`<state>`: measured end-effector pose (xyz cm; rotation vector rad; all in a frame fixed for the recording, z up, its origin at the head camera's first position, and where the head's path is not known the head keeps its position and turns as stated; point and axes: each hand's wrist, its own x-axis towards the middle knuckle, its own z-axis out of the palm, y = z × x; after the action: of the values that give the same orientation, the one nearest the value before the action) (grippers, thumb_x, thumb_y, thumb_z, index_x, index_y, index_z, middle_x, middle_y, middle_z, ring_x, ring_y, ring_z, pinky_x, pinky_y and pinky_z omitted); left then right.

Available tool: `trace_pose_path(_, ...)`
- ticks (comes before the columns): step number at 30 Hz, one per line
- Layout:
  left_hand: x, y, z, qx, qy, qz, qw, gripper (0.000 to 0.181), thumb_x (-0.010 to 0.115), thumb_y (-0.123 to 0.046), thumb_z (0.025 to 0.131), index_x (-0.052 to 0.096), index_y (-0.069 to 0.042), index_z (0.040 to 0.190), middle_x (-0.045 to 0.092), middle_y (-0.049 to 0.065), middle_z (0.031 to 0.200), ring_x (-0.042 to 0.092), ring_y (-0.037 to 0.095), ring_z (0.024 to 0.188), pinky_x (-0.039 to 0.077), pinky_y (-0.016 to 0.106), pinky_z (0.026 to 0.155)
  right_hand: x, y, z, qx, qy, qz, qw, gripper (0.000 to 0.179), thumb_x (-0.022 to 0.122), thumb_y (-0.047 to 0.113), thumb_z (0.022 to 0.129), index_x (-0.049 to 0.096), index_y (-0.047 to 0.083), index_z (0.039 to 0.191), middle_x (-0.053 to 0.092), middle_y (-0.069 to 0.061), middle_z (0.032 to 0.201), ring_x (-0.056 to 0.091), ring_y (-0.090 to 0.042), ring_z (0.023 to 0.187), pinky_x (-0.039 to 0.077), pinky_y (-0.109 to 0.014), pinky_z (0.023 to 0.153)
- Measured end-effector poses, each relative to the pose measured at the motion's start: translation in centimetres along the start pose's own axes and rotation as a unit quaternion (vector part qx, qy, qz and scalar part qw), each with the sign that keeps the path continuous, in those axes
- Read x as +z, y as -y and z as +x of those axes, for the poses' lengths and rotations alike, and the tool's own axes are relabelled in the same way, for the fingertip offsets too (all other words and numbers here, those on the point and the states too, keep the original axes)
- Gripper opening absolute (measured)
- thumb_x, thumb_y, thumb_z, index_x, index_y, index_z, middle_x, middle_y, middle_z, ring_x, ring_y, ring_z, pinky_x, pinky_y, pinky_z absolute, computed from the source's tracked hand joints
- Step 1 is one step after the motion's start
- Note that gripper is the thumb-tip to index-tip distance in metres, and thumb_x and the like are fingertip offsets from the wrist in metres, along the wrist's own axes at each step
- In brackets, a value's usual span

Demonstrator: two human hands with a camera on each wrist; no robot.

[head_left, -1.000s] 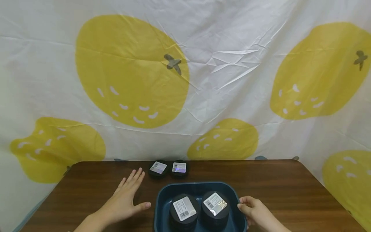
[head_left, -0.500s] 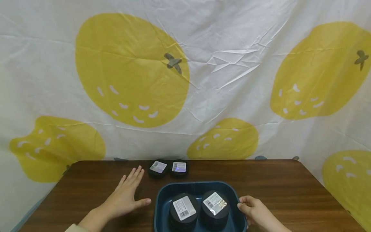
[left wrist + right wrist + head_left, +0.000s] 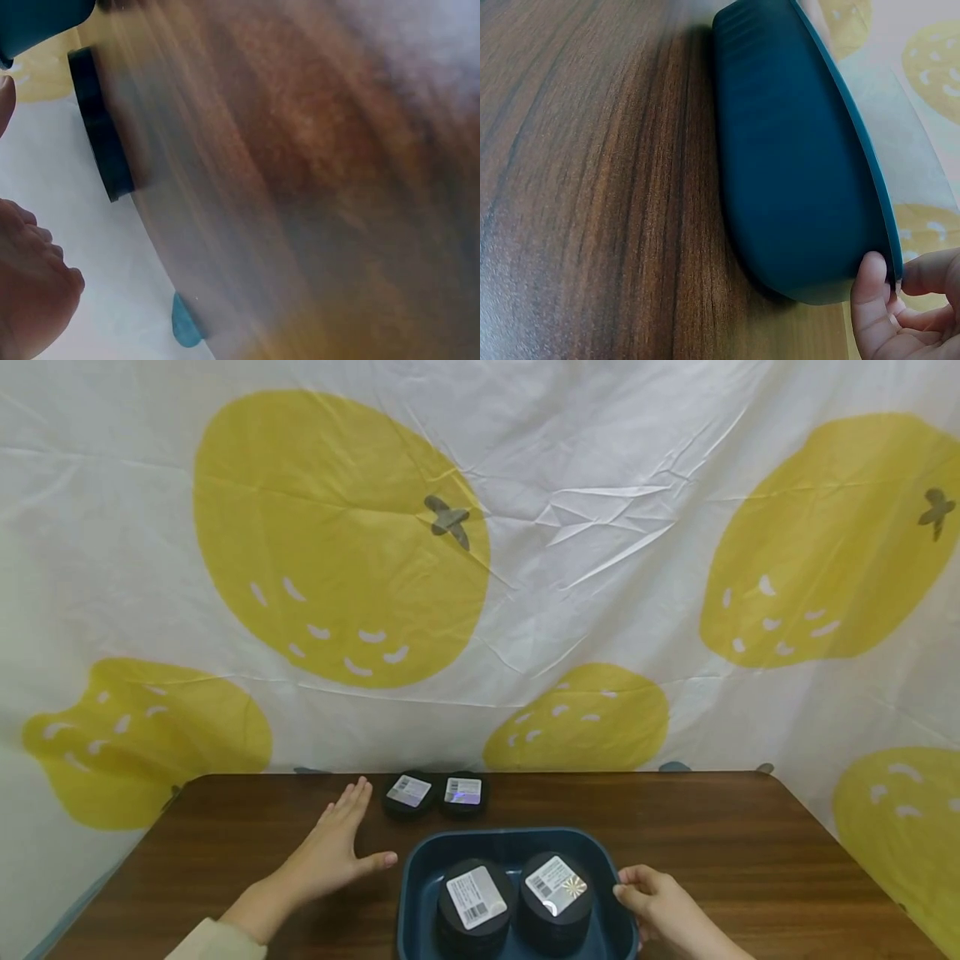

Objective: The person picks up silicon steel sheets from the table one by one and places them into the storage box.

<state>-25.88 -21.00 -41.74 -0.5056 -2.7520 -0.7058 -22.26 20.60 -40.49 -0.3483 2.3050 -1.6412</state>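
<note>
A dark blue tray (image 3: 510, 833) stands at the front of the table. My right hand (image 3: 656, 902) pinches its right rim between thumb and fingers, as the right wrist view also shows on the tray's outer wall (image 3: 795, 150). Inside stand a left stack (image 3: 456, 906) and a right stack (image 3: 576, 914) of black round pieces, each topped by a white barcode label. To the left of the tray, my left hand (image 3: 330, 852) hovers over the table, fingers straight and thumb spread, holding nothing. Its fingertips are near two labelled black round pieces, one left (image 3: 405, 810) and one right (image 3: 463, 811).
The brown wood-grain table (image 3: 720, 827) extends to both sides of the tray. Right behind its back edge hangs a white cloth (image 3: 585, 568) printed with big yellow fruit. A pale sleeve (image 3: 217, 942) covers the left forearm.
My left hand has moved a little forward and to the right, and more of its sleeve shows. The right hand, the tray and the black pieces stay where they were.
</note>
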Motion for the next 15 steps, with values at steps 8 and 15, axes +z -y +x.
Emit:
trace_pose_path(8, 0.2, 0.5, 0.5, -0.018, 0.001, -0.016, 0.9997, 0.105, 0.076, -0.044, 0.072, 0.022, 0.016, 0.139, 0.022, 0.032, 0.145, 0.018, 0.045, 0.135, 0.017, 0.06, 0.107, 0.2, 0.0, 0.0, -0.004, -0.008, -0.03, 0.9995, 0.035, 0.048, 0.008, 0.093, 0.041, -0.023, 0.109, 0.057, -0.006, 0.075, 0.056, -0.017, 0.054, 0.053, -0.033, 0.05)
trace_pose_path(15, 0.3, 0.8, 1.2, -0.027, 0.004, -0.023, 0.9994, 0.105, 0.076, -0.044, 0.071, 0.022, 0.017, 0.139, 0.022, 0.033, 0.145, 0.018, 0.045, 0.135, 0.017, 0.059, 0.107, 0.1, 0.0, -0.1, -0.004, -0.009, -0.032, 0.9994, 0.035, 0.048, 0.007, 0.093, 0.041, -0.023, 0.109, 0.057, -0.006, 0.076, 0.057, -0.018, 0.056, 0.053, -0.034, 0.05)
